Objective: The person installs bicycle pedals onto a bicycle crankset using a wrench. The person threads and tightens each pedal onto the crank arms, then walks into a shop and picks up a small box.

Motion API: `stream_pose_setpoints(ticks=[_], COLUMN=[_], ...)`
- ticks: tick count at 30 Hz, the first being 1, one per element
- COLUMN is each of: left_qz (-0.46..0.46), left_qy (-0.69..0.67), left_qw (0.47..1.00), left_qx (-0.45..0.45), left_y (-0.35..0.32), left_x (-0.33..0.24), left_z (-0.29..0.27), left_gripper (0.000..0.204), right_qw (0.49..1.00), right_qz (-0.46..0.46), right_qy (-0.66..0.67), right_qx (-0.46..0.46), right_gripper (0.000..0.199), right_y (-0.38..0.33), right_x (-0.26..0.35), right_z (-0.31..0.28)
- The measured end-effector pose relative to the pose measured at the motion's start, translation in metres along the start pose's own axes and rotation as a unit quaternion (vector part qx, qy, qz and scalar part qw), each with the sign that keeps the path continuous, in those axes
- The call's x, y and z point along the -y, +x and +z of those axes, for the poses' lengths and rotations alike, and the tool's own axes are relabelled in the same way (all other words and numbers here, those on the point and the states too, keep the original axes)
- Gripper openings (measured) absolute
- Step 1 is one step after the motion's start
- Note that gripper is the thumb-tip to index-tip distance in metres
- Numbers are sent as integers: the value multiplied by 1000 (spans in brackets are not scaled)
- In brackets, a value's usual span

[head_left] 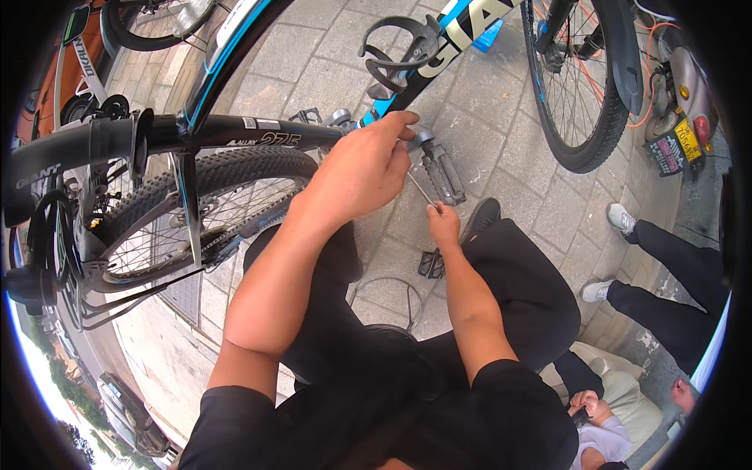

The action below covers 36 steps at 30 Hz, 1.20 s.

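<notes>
A black bicycle frame (294, 133) with blue and white parts stands in front of me. My left hand (364, 168) is closed by the bottom bracket and crank, its fingers curled over; what it grips is hidden behind it. A pedal (444, 176) on its crank arm lies just right of those fingers. Low beside that pedal, my right hand (444, 223) pinches a thin metal rod (423, 190), which slants up and left toward my left hand. The rod's far tip and its exact kind cannot be made out.
The knobbly rear wheel (211, 184) is at left, the front wheel (580, 86) at upper right. A bottle cage (399, 59) sits on the frame. A loose pedal (431, 265) and a thin cable loop (392, 286) lie on the paving. At right are a person's legs (666, 258) and a scooter (689, 110).
</notes>
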<state>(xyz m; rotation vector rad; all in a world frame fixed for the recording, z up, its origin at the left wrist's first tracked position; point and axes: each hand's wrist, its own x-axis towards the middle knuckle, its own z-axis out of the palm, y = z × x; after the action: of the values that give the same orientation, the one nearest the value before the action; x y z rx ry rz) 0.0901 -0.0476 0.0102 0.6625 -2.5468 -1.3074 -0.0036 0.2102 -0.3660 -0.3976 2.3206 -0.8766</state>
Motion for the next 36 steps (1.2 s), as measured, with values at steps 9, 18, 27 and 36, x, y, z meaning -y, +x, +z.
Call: stream_pose_setpoints(ticks=[9, 18, 27, 36], left_qz=[20, -7, 11, -18], left_qy=[-4, 25, 31, -69], left_qw=[1000, 999, 999, 995], left_qx=[6, 36, 42, 72], left_y=[-46, -62, -68, -56], left_x=[12, 17, 28, 25], left_z=[-2, -3, -9, -13], left_gripper=[44, 47, 46, 45], right_qw=[857, 855, 842, 864], right_qz=[-182, -204, -74, -105], right_qy=[449, 475, 533, 484], right_qx=[-173, -44, 43, 94], right_gripper=[25, 25, 24, 26], right_y=[-58, -80, -44, -21], right_x=[204, 270, 254, 282], right_z=[-192, -246, -216, -218])
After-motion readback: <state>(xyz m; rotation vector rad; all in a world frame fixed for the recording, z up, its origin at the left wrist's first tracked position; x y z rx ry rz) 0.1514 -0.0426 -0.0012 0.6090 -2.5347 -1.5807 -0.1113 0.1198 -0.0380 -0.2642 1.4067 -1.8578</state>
